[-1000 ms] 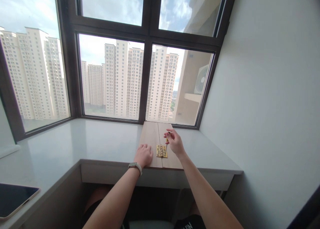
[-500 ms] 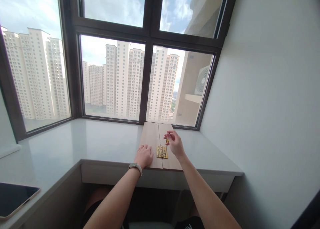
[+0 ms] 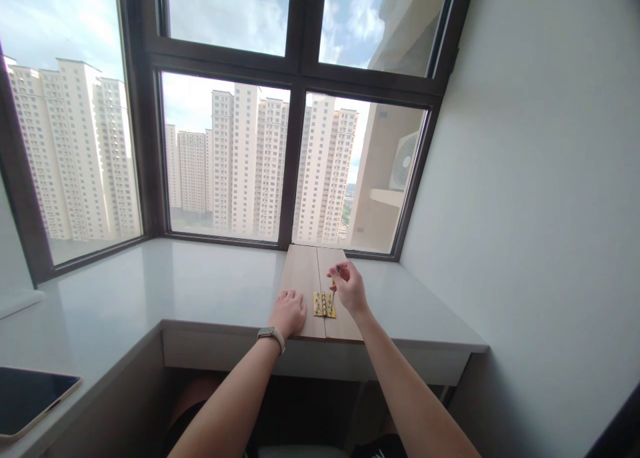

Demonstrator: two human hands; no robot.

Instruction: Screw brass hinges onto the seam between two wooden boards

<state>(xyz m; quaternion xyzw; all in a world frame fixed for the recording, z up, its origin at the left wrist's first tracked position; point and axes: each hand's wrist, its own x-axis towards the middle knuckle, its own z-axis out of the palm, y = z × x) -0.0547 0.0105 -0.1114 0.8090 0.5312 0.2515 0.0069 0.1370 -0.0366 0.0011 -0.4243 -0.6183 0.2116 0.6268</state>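
My left hand (image 3: 289,311) lies flat on the left wooden board (image 3: 302,269), its fingers stretched out, just left of a gold-coloured hinge (image 3: 318,303). The hinge is spread flat across the seam to the right wooden board (image 3: 346,326), with small dark screws over both leaves. In my right hand (image 3: 351,289), closed above the right leaf, is a slim screwdriver (image 3: 333,297) with a yellow and black handle. Its shaft points down at the right leaf; the tip is too small to make out clearly.
The boards lie side by side on a white counter (image 3: 215,288) beneath a dark-framed window (image 3: 295,78). A tablet-like device (image 3: 35,401) with a dark screen rests at the lower left. A white wall (image 3: 525,178) rises on the right.
My right hand has turned slightly at the fingers around the screwdriver handle. My left hand, the boards and the hinge stay in place.
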